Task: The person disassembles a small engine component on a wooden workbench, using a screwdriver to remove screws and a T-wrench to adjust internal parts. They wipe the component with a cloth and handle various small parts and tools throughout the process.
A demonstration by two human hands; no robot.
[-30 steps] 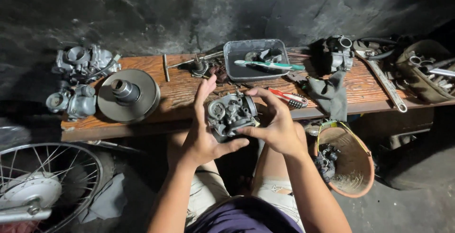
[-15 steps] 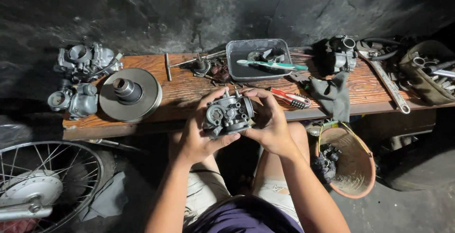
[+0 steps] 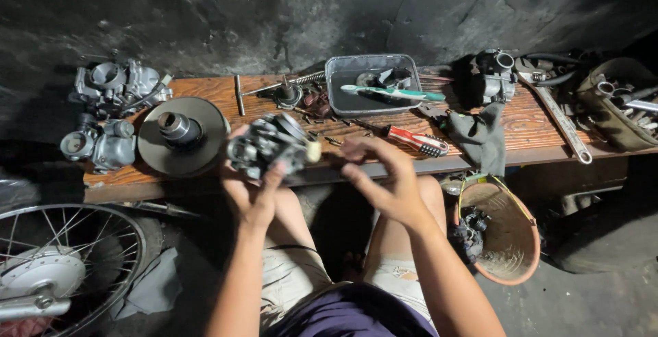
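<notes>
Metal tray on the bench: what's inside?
The tray holds a green-handled toothbrush lying across it, with dark metal parts behind it. The parts are too dim to identify, and whatever lies under them is hidden.

No packages, labels, signs or screens anywhere in this shot as far as I can see. Nothing boxed or wrapped, no stickers or tags visible, no display of any kind. If there's a marking on something, it's too small and blurry to make out.

A motorcycle repair workshop: carburetors [image 3: 113,87], wrench [image 3: 561,121], spoked wheel [image 3: 62,268], grimy wooden bench [image 3: 521,128].
</notes>
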